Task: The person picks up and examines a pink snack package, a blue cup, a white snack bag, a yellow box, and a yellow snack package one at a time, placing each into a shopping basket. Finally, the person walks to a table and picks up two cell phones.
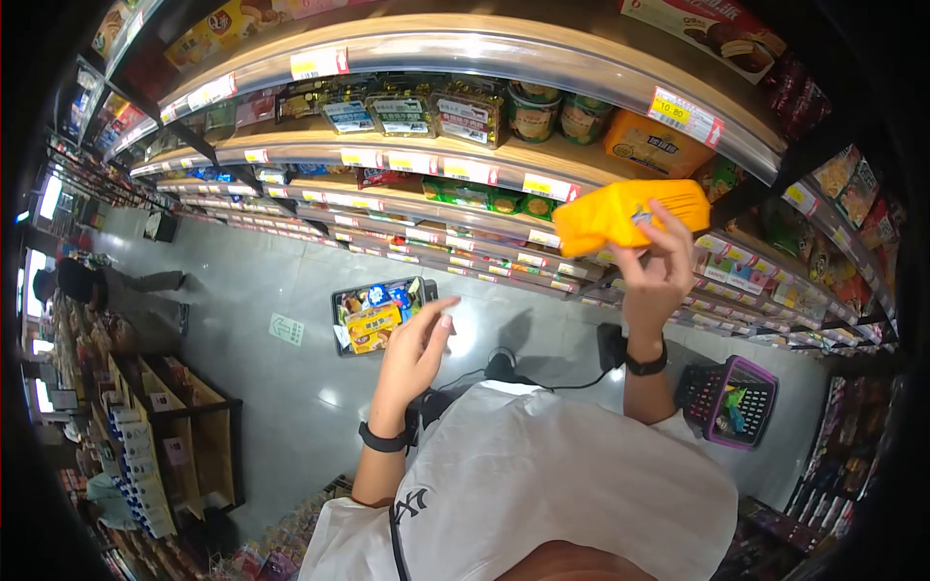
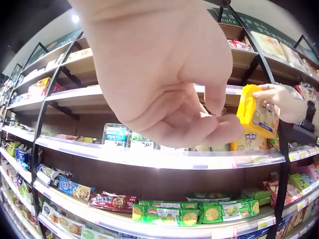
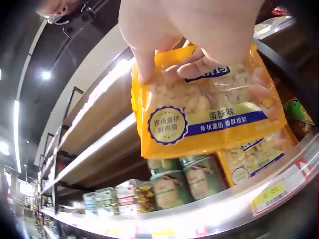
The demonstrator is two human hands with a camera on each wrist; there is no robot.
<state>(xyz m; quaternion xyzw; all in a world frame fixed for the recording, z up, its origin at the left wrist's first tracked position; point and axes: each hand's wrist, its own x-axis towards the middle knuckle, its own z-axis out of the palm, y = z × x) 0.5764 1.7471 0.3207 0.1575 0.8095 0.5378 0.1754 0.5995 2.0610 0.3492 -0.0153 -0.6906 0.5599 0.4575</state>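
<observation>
My right hand (image 1: 651, 254) is raised to shelf height and grips a yellow snack bag (image 1: 620, 215) by its edge, thumb on one face and fingers on the other. In the right wrist view the yellow bag (image 3: 204, 112) fills the middle, showing a blue band and a round label, with my fingers (image 3: 149, 55) curled over its top. My left hand (image 1: 424, 334) hovers lower, in front of my chest, fingers relaxed and holding nothing. The left wrist view shows that left hand (image 2: 174, 94) up close, with the yellow bag (image 2: 254, 112) off to the right.
Curved store shelves (image 1: 465, 145) carry packets, tins (image 3: 184, 181) and price tags. Another yellow bag (image 3: 254, 154) stands on the shelf behind the held one. A basket of goods (image 1: 378, 312) sits on the floor; a purple basket (image 1: 731, 399) is at my right. A person (image 1: 87, 283) stands far left.
</observation>
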